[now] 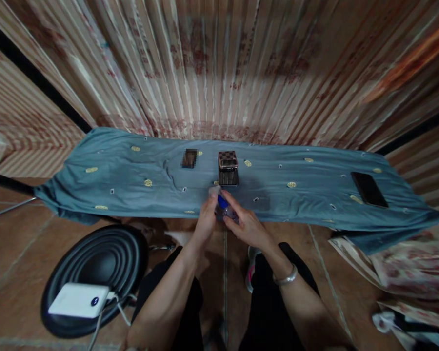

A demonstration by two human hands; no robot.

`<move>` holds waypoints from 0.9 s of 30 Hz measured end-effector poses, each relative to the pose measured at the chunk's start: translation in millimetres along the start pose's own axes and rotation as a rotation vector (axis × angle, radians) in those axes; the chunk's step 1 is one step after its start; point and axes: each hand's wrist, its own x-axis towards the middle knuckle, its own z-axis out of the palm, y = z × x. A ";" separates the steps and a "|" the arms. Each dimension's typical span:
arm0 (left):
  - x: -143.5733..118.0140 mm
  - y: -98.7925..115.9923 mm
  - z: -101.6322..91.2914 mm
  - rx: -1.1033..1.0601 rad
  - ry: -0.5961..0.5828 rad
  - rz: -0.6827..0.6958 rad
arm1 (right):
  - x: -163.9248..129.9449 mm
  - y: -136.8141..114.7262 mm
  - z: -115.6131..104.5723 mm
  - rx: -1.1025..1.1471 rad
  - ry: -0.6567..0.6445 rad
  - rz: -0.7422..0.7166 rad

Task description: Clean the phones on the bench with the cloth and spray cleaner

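Observation:
My right hand (247,225) is closed round a small clear bottle (231,212) with a blue top (222,201), which tilts up to the left. Beside it, the fingers of my left hand (206,214) pinch a small whitish piece (214,190); whether it is a cloth or a clear cap I cannot tell. Both hands are close together at the near edge of the blue-green cloth (161,165). Just beyond them lies a folding phone (228,176), its upper part checkered and its lower part glossy black.
A pixelated dark item (189,158) lies left of the folding phone. Far right on the cloth is a black phone (369,189). On the floor at left, a white power bank (78,300) with a cable rests on a round black ridged object (95,243). Pleated curtains (219,73) hang behind.

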 end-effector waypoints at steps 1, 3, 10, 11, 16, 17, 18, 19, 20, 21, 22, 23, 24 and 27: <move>-0.9 -0.5 -0.7 0.061 -0.027 0.020 | -1.0 -2.5 -1.1 -0.034 -0.019 -0.011; -2.5 -1.4 -1.7 0.138 -0.061 0.047 | -2.0 -3.9 -1.3 -0.037 -0.024 -0.008; -3.6 8.4 0.8 -0.100 -0.120 -0.178 | 3.1 2.8 1.4 0.738 -0.109 0.339; -3.9 11.8 1.5 -0.144 -0.112 -0.193 | 3.9 2.3 0.3 0.841 -0.126 0.365; -5.5 22.3 3.2 -0.254 -0.057 -0.206 | 5.9 -2.2 -3.8 1.076 -0.124 0.389; -5.7 22.5 3.0 -0.262 -0.048 -0.203 | 6.0 -2.7 -3.4 1.079 -0.114 0.391; -5.8 22.1 2.7 -0.268 -0.040 -0.196 | 6.0 -2.9 -2.4 1.064 -0.100 0.391; -6.1 21.1 2.3 -0.268 -0.039 -0.187 | 6.0 -2.7 -1.0 1.031 -0.082 0.385; -6.4 19.7 1.9 -0.262 -0.048 -0.181 | 6.0 -2.0 0.8 0.982 -0.062 0.375; -6.9 17.9 1.6 -0.249 -0.068 -0.179 | 6.0 -0.8 2.9 0.918 -0.042 0.361; -7.4 16.0 1.4 -0.230 -0.091 -0.184 | 5.9 0.9 5.3 0.843 -0.023 0.341; -8.0 14.0 1.4 -0.209 -0.110 -0.193 | 5.8 2.9 7.7 0.761 -0.009 0.317; -8.6 12.1 1.8 -0.193 -0.116 -0.205 | 5.7 4.9 10.1 0.671 -0.003 0.293; -9.9 8.4 4.8 -0.178 -0.054 -0.236 | 5.0 8.4 15.5 0.412 -0.004 0.238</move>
